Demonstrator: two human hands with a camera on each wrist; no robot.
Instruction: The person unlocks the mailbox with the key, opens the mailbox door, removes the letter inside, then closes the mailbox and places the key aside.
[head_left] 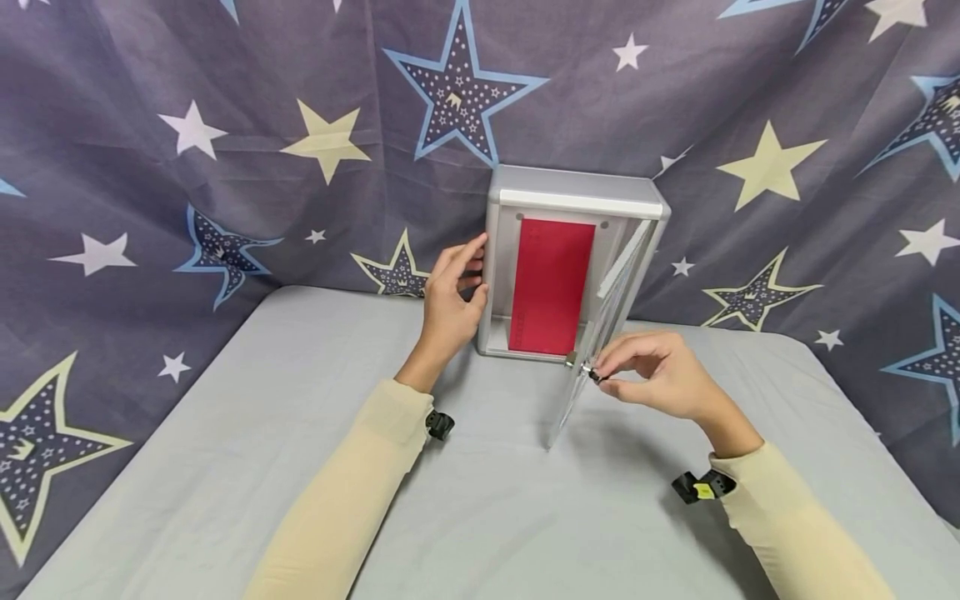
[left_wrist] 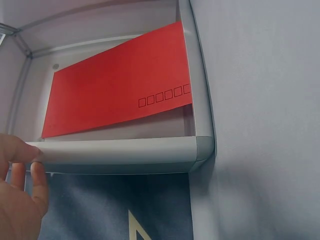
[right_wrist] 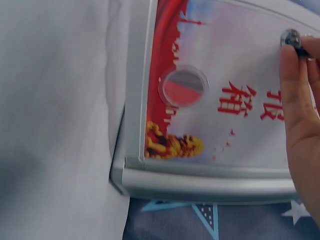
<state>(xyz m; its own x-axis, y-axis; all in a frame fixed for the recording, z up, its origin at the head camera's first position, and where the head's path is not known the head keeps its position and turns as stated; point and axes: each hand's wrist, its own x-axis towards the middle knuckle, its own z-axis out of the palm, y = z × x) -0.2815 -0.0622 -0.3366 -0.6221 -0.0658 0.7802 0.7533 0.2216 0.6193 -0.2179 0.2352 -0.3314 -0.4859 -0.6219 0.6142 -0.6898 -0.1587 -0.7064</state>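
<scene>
A silver letter box (head_left: 577, 183) stands upright with its front door (head_left: 596, 333) swung out on the right. Inside leans a red envelope (head_left: 552, 283), whose row of small printed squares shows in the left wrist view. My left hand (head_left: 453, 296) rests its fingertips against the box's left side, at the edge of the frame (left_wrist: 120, 151). With thumb and fingers, my right hand (head_left: 660, 375) pinches a small black-headed key (head_left: 596, 377) at the door's round metal lock (right_wrist: 290, 37). The door's outer face (right_wrist: 235, 135) carries red characters and a round window (right_wrist: 184, 86).
The box stands on a pale grey cloth-covered table (head_left: 480, 517), close against a dark star-patterned curtain (head_left: 285, 75). The opened door juts forward over the table between the two hands. Black wrist straps (head_left: 440, 425) sit at both cuffs.
</scene>
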